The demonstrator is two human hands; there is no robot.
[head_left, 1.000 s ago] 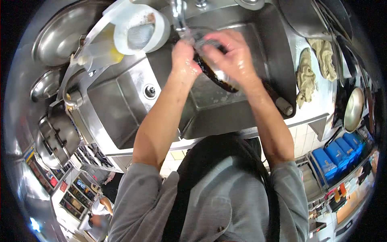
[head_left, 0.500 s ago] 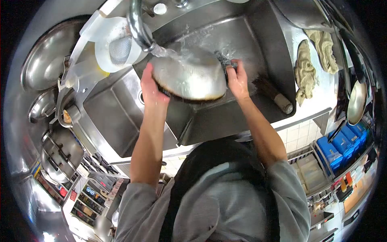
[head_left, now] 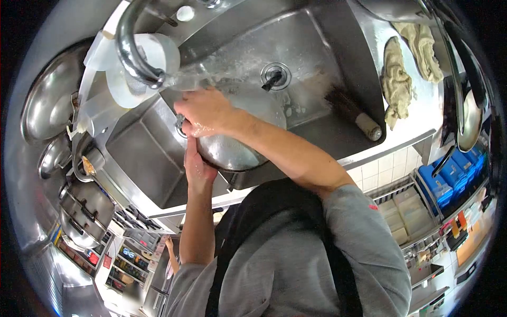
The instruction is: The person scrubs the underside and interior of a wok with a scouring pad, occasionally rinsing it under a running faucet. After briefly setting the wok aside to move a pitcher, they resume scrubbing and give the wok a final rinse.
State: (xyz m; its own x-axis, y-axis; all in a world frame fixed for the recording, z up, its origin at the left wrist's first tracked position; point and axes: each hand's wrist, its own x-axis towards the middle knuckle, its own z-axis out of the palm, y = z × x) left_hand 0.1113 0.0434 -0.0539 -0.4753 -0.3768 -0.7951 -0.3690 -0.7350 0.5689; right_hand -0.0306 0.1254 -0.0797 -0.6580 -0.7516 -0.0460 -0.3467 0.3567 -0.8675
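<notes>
A round metal pan (head_left: pixel 237 150) is tilted in the sink under the running tap (head_left: pixel 129 47). My left hand (head_left: pixel 198 166) grips its left edge, thumb side up. My right hand (head_left: pixel 206 112) has fingers closed on a dark metal scouring pad (head_left: pixel 180 120) at the pan's upper left edge, crossing over my left hand's fingertips. Water runs over the pan and my right hand. In the large basin, a black handle-like thing (head_left: pixel 272 80) stands over the drain.
A bristle brush (head_left: pixel 364 124) lies at the right of the basin (head_left: pixel 317 153). Crumpled cloths (head_left: pixel 397 84) are on the right counter. A white strainer (head_left: pixel 142 63) and plastic jugs stand left of the tap. Metal pans (head_left: pixel 55 95) hang at the left; blue bins (head_left: pixel 449 179) are lower right.
My right hand has moved left with the scouring pad, from the pan's right side to its left edge. The pan has shifted down and left, uncovering the drain.
</notes>
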